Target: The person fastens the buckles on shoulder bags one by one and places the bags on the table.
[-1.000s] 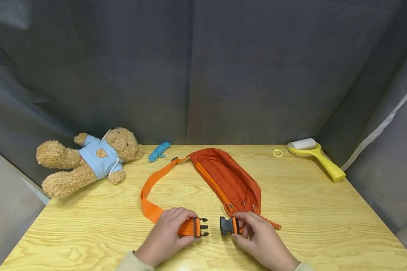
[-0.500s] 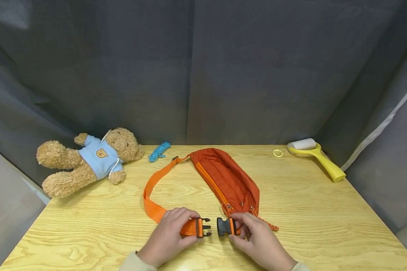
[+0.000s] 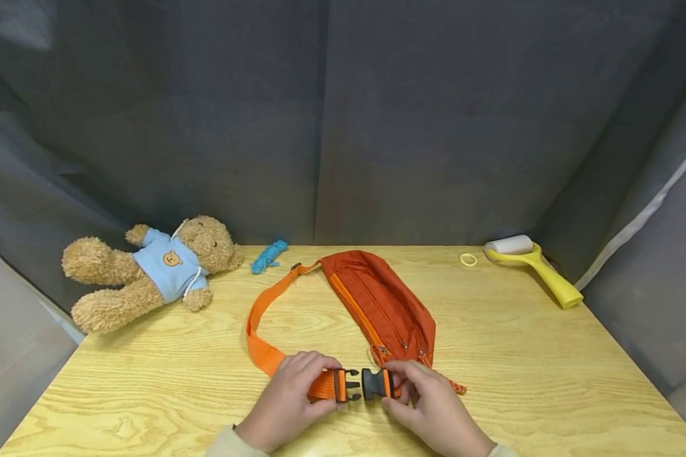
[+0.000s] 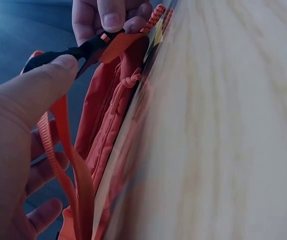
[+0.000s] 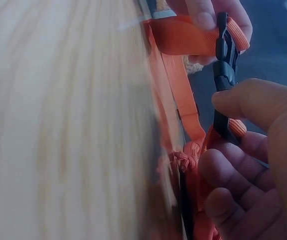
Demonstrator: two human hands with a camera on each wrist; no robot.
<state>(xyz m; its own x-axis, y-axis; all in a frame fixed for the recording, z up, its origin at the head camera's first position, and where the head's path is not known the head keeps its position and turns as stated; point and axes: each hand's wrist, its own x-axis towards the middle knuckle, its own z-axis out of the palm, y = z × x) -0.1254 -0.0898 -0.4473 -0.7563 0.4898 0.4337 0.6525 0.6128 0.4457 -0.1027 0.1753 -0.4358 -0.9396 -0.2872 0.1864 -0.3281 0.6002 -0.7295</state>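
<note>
Left hand (image 3: 290, 401), between 8 and 9 o'clock of the buckle gap (head view, 12 = away from the person), pinches the black pronged half (image 3: 341, 385); prongs point to 3. Right hand (image 3: 436, 409), between 3 and 4, pinches the black socket half (image 3: 374, 384), mouth facing 9. Halves lined up, not clipped: prongs show outside the socket, tips right at its mouth; can't tell if they touch. Left wrist view has the left thumb on top of its half, other fingers bent below; right wrist view has the right thumb on the socket half, fingers curled under. Orange strap (image 3: 258, 343) runs from the left hand, bows out at 10, and goes up through a small black adjuster (image 3: 296, 267) at 11 to the far end of the red waist bag (image 3: 385, 298). Bag lies flat on the wooden table (image 3: 549, 381) between 12 and 1, near end just beside the right hand; braided cord (image 3: 458, 386) sticks out at 3. Around it: teddy bear (image 3: 174, 266) in a light blue hoodie, lying at 10, head towards 3; blue cord bundle (image 3: 269, 256) at 11; yellow ring (image 3: 461, 259) between 1 and 2; lint roller (image 3: 551, 276) at 2, white roll, yellow handle pointing between 4 and 5. Dark curtain (image 3: 343, 127) behind at 12.
</note>
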